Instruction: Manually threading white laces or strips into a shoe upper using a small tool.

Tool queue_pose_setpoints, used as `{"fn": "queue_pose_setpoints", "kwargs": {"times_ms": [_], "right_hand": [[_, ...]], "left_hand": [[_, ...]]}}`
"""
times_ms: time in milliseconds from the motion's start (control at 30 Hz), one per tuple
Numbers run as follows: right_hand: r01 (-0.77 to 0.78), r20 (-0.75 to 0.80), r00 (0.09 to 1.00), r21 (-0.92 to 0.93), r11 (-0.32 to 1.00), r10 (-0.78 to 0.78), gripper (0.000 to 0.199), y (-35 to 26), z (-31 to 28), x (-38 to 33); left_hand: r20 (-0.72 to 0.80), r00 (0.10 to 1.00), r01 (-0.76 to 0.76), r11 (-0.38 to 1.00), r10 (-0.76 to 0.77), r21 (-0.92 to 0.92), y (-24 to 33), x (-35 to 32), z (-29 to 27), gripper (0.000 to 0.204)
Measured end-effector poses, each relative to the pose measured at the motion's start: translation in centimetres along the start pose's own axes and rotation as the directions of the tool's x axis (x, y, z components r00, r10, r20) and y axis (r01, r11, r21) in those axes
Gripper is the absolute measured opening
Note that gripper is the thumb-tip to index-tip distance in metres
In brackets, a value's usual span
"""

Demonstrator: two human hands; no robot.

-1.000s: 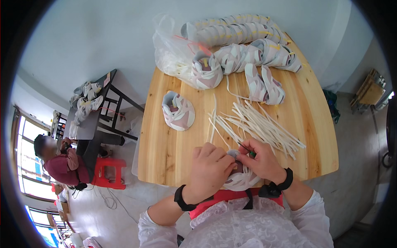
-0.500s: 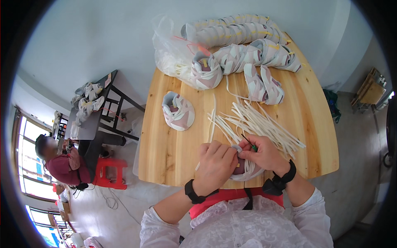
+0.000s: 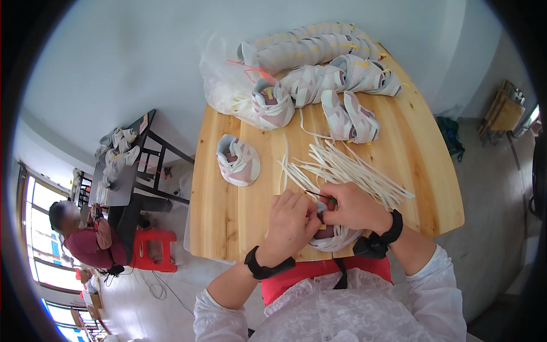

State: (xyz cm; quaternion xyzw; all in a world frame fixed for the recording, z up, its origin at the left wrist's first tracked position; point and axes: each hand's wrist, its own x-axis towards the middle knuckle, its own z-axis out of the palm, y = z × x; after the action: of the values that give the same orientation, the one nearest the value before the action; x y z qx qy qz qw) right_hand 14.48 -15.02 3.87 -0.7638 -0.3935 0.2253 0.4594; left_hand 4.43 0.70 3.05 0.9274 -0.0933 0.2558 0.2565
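Observation:
Close to the table's near edge lies a white and mauve shoe upper (image 3: 337,239), partly covered by my fingers. My left hand (image 3: 292,221) is closed, its thumb and fingertips pinching at the upper's top edge; exactly what lies between them is hidden. In my closed right hand (image 3: 354,208) is a thin dark-shafted tool with a green handle (image 3: 333,200), its shaft pointing left above the upper; the tip's kind cannot be made out. Just beyond my hands, a loose heap of flat white shoelaces (image 3: 359,174) spreads over the wooden table (image 3: 222,222).
Another shoe upper (image 3: 238,161) stands at left. Toward the back are a laced upper (image 3: 272,106), a clear plastic bag (image 3: 223,85), a pair of uppers (image 3: 348,117) and long nested rows of uppers (image 3: 319,50). A person (image 3: 94,242) sits far left near a red stool (image 3: 155,251).
My right hand has shifted slightly left, and the tool's shaft now lies flatter, pointing left. The whole view has moved a little. Both hands stay at the upper.

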Motion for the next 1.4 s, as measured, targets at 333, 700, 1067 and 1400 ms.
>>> {"fn": "queue_pose_setpoints", "kwargs": {"times_ms": [333, 700, 1067, 1400], "right_hand": [[-0.006, -0.166, 0.986, 0.045, 0.999, 0.013, 0.022, -0.9, 1.3, -0.7], [0.190, -0.312, 0.913, -0.250, 0.949, -0.264, 0.014, -0.3, 2.8, -1.2], [0.227, -0.258, 0.908, -0.361, 0.905, -0.331, 0.019, -1.0, 2.0, -1.2], [0.075, -0.552, 0.833, 0.072, 0.995, -0.023, 0.015, -1.0, 1.3, -0.8]], "left_hand": [[-0.009, 0.992, 0.126, 0.990, -0.127, -0.066, -0.1, -0.2, -0.6, 0.016], [0.010, 0.985, 0.170, 0.984, -0.170, -0.047, 0.5, -0.5, -0.7, 0.015], [-0.021, 0.989, 0.147, 0.988, -0.146, 0.039, 1.4, -0.4, -1.3, 0.015], [-0.058, 0.840, 0.245, 0.473, -0.539, -0.846, 0.8, -0.4, -1.9, 0.056]]}}
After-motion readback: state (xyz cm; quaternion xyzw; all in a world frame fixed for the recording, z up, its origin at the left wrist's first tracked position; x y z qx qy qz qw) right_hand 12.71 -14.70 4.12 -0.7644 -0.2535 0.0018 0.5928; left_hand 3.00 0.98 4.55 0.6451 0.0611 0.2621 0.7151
